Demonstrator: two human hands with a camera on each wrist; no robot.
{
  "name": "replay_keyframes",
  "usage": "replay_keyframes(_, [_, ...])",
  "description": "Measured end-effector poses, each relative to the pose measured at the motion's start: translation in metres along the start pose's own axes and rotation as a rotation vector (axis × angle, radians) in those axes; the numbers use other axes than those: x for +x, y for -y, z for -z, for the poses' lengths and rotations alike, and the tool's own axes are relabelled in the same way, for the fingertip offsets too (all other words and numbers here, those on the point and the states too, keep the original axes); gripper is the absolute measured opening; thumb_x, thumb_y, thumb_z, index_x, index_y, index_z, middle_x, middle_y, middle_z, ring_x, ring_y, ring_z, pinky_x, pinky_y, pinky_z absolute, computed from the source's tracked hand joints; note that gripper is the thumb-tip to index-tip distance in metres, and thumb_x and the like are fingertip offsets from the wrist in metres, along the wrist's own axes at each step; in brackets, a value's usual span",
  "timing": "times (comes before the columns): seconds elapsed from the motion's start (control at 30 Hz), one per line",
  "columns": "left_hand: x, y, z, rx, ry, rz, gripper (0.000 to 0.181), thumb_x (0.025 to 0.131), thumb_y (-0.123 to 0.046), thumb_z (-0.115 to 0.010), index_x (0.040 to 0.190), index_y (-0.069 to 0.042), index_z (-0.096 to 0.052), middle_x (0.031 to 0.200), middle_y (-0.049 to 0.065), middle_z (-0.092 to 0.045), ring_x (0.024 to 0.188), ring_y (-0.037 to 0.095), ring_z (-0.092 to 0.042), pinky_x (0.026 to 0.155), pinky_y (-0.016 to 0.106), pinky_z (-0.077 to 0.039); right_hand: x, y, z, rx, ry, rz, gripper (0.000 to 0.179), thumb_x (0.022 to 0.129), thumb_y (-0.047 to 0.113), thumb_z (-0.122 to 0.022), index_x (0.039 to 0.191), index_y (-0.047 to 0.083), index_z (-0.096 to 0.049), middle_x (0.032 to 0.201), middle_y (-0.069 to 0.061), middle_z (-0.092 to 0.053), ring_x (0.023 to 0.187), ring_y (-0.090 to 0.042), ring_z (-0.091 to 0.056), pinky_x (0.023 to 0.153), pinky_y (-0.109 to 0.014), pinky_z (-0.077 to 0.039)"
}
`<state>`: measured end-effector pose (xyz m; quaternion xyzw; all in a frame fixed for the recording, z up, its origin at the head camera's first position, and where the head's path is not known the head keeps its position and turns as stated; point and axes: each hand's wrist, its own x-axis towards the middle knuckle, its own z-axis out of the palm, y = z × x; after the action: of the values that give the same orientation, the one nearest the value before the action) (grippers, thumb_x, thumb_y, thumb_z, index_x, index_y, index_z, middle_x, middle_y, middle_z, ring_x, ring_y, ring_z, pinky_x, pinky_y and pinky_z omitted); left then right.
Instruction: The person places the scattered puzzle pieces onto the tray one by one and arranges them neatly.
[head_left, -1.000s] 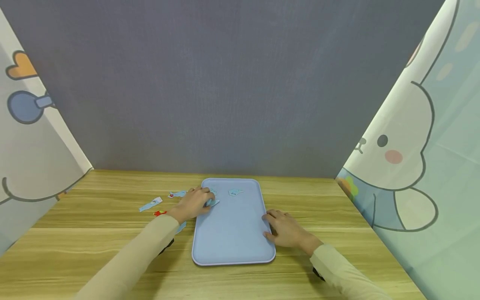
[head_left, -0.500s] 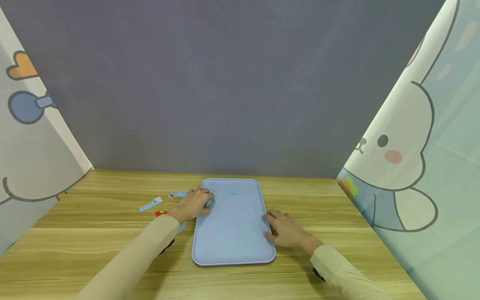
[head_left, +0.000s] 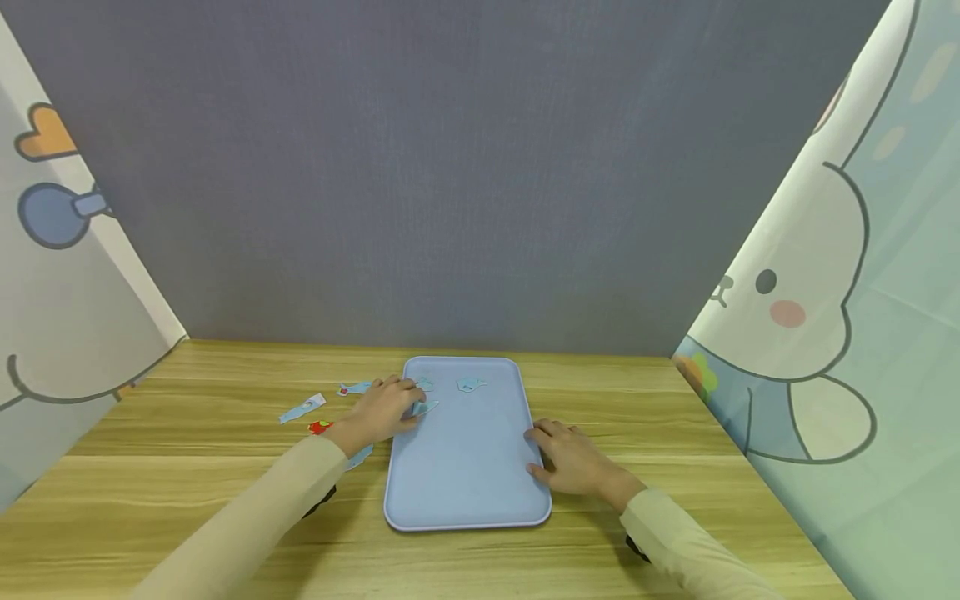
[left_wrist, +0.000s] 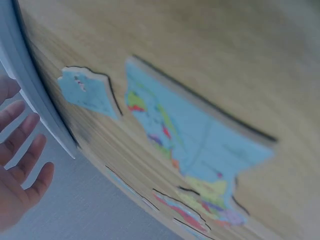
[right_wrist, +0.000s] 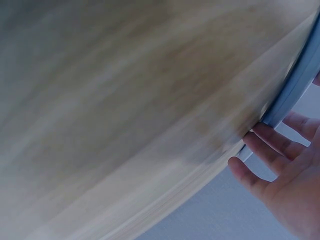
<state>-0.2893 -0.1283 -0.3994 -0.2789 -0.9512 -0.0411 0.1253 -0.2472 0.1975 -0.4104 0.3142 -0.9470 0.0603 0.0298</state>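
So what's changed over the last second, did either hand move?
The left hand drew back slightly toward the tray's left edge, uncovering more of the blue piece at its fingertips. The right hand stayed on the tray's right edge; the loose pieces on the table did not move.

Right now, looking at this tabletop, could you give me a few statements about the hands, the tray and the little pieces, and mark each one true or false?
1. The tray is light blue and lies flat on the wooden table. True.
2. The right hand lifts a piece high above the tray. False: it rests at the tray's right edge and holds no piece.
3. The left hand is at the tray's upper left corner, touching a blue puzzle piece. True.
4. All the pieces lie inside the tray. False: several pieces, one of them the red piece, lie on the table left of it.
5. The person wears red sleeves. False: the sleeves are beige.
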Motion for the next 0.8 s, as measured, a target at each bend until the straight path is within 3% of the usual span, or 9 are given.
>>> replay_keyframes(0.3, [-0.017,0.001,0.008,-0.018,-0.071,-0.028,0.025,0.077,-0.023,-0.072,0.099,-0.013,-0.066,0.095,0.001,-0.064,0.082,0.022,-0.054,0.070,0.042,-0.047,-0.001,0.000,-0.001,0.004,-0.004,0.001,0.047,0.085,0.035,-0.059,0.123,0.007,-0.053,0.128,-0.013,-0.050,0.119,-0.030,-0.047,0.091,-0.056,-0.041])
replay_keyframes(0.6, [-0.033,0.003,0.009,-0.024,-0.104,-0.057,0.027,0.075,-0.022,-0.074,0.099,-0.012,-0.066,0.098,0.002,-0.064,0.090,0.025,-0.057,0.067,0.040,-0.049,0.000,0.001,0.001,0.012,-0.002,0.006,0.047,0.086,0.034,-0.059,0.122,0.006,-0.053,0.128,-0.013,-0.050,0.118,-0.031,-0.048,0.091,-0.056,-0.040])
replay_keyframes(0.8, [-0.045,0.002,0.010,-0.017,-0.168,-0.082,0.024,0.074,-0.016,-0.073,0.096,-0.010,-0.067,0.101,0.006,-0.065,0.090,0.028,-0.060,0.076,0.047,-0.050,0.000,0.001,0.001,0.008,0.001,0.005,0.047,0.086,0.035,-0.059,0.123,0.006,-0.053,0.129,-0.014,-0.049,0.119,-0.032,-0.047,0.091,-0.056,-0.040])
